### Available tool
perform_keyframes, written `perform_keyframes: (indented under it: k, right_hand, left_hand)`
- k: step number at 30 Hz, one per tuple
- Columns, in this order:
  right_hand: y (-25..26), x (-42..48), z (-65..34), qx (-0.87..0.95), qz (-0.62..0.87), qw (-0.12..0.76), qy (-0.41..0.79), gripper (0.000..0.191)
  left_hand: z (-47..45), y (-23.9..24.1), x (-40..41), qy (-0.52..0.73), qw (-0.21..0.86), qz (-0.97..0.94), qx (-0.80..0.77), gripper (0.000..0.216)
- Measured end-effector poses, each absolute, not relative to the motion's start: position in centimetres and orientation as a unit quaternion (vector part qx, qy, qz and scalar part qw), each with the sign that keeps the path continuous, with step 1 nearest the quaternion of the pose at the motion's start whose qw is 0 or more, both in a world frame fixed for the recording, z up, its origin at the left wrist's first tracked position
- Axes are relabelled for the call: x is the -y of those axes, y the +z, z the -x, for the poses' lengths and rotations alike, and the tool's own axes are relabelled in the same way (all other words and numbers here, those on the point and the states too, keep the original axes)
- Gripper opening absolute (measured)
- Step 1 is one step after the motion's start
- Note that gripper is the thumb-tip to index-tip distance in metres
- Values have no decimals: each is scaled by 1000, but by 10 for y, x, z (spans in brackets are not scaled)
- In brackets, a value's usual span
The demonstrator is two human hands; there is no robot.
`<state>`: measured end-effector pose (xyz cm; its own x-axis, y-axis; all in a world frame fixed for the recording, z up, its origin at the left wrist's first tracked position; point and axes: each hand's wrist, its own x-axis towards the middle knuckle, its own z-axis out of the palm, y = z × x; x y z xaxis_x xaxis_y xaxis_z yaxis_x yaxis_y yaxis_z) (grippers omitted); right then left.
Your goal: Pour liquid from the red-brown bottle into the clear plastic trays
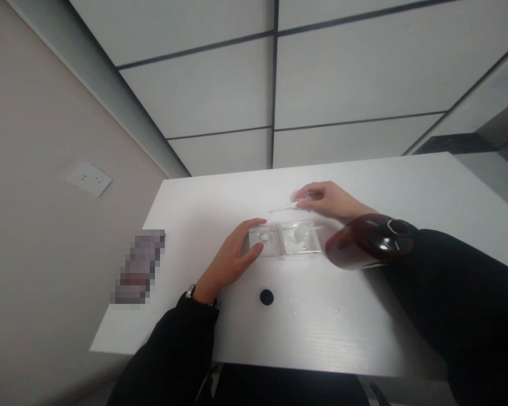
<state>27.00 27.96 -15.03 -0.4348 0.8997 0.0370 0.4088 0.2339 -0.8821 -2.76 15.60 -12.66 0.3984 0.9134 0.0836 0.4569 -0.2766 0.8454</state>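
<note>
My left hand grips the left end of a clear plastic case, its thumb on the near side and its fingers along the far edge. The case lies open flat on the table, its two square halves side by side. A round clear piece shows in the left half and a pale round one in the right. Just beyond the case, my right hand pinches a thin whitish plastic dropper, its narrow tip pointing left. A dark brown bottle stands uncapped beside my right forearm.
A black round cap lies on the white table near me. Small wet-looking spots dot the surface to its right. A blurred-out flat object is at the left edge, by the wall with a socket.
</note>
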Motion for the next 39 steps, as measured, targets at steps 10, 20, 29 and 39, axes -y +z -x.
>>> perform_keyframes:
  k: [10,20,29,39]
  right_hand:
    - [-158,-277,-269,759,438,303,374,37]
    - [-164,-283,-268,786,406,308,350,34]
    - [-142,-276,-297,690,486,389,370,37]
    - [-87,-149,-329,461,523,706,123,26]
  left_hand:
    - [28,-126,-156,293,389,-740,-464,45]
    - [29,-128,-158,289,393,-738,-467,48]
    - [28,-125,-155,289,401,-731,-471,50]
    - [34,-119,-155,388,323,-733,-456,55]
